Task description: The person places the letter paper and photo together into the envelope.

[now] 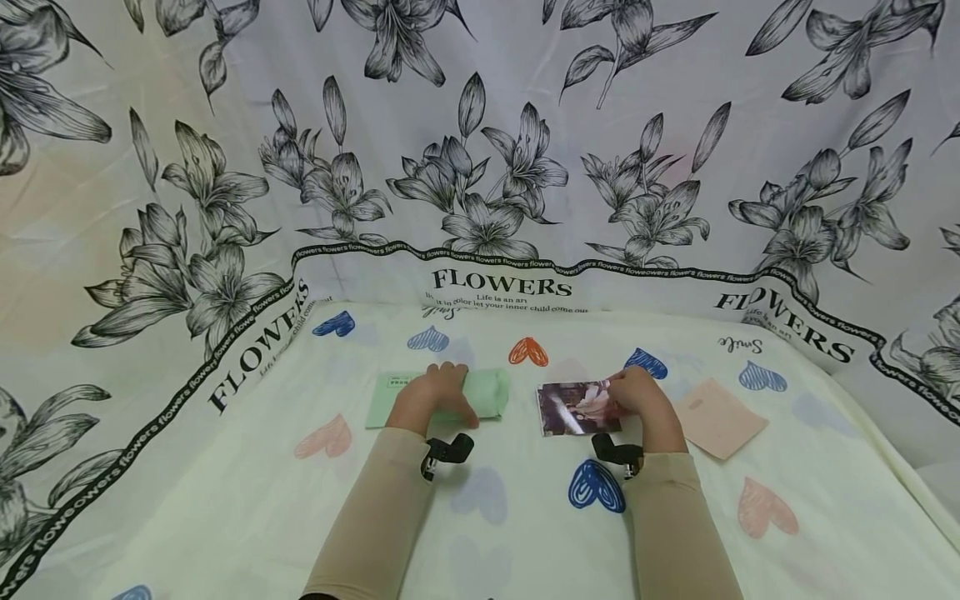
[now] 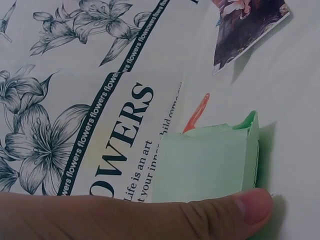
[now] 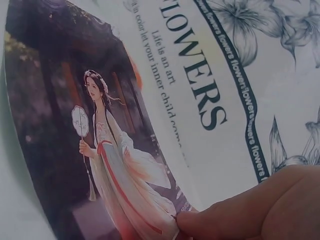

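Note:
A light green paper envelope [image 1: 487, 393] lies near the middle of the table. My left hand [image 1: 435, 396] grips it from above, the thumb along its near edge. In the left wrist view the open end of the envelope [image 2: 205, 160] gapes slightly, facing the cards. To the right, my right hand [image 1: 648, 404] pinches the right end of a glossy picture card [image 1: 573, 408]. Another edge peeks out under it at the left. Printed on the card [image 3: 100, 125] is a figure in a pale robe with a round fan. Space separates card and envelope.
A pink square of paper [image 1: 720, 418] lies right of my right hand. The pale tablecloth [image 1: 540, 533] carries printed hearts. Behind and at the sides hangs a white curtain [image 1: 495, 125] with black flower drawings.

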{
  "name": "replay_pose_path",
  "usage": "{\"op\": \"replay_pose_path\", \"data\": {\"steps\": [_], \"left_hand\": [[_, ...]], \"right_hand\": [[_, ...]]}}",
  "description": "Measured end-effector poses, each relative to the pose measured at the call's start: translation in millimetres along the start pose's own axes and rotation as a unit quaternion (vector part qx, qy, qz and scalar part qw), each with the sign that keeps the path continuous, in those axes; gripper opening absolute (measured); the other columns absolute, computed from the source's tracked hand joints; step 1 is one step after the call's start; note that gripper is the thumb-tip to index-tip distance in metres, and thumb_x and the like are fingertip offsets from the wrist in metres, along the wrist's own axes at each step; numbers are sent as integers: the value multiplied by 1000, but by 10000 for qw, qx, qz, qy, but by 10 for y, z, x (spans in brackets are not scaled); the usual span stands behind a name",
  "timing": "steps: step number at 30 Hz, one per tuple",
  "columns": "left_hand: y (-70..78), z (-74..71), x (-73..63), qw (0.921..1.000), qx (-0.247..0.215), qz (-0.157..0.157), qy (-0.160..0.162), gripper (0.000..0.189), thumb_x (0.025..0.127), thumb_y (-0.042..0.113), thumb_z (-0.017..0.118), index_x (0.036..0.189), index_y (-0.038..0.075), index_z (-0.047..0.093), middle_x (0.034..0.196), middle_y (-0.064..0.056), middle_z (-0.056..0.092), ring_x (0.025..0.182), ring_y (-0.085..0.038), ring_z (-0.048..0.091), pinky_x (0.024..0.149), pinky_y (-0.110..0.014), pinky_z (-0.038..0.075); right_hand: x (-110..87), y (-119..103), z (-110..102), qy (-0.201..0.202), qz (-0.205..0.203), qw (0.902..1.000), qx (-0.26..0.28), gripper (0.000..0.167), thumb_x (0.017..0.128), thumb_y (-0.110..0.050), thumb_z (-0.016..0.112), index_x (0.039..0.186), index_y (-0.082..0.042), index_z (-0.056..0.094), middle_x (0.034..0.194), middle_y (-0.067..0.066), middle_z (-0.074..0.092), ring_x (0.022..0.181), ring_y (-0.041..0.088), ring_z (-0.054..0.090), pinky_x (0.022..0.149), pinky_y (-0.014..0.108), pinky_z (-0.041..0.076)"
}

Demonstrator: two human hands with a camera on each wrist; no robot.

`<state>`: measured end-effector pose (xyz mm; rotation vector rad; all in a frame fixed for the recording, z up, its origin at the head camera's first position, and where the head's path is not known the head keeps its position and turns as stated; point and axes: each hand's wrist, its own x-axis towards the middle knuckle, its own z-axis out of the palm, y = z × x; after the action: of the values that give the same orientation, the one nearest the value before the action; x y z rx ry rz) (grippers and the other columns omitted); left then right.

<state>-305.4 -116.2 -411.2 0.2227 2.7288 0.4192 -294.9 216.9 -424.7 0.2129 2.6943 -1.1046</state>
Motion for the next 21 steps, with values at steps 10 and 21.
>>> {"op": "replay_pose_path", "data": {"steps": [10,21], "left_hand": [[46,2,-8,9998,175,87,51,103,72,43,93,154,8,43,143,-16,48,127,-36,44,105,-56,42],[163,48,-1,9989,369,212,211,99,70,42,94,151,8,48,135,-15,52,121,-34,45,107,-56,40]], "right_hand": [[4,-14,15,-287,171,9991,279,36,102,-6,46,129,14,57,87,14,59,71,21,58,62,29,52],[10,-43,19,-315,104,9993,148,30,105,-7,48,127,10,58,90,13,60,74,21,56,64,30,51]]}}
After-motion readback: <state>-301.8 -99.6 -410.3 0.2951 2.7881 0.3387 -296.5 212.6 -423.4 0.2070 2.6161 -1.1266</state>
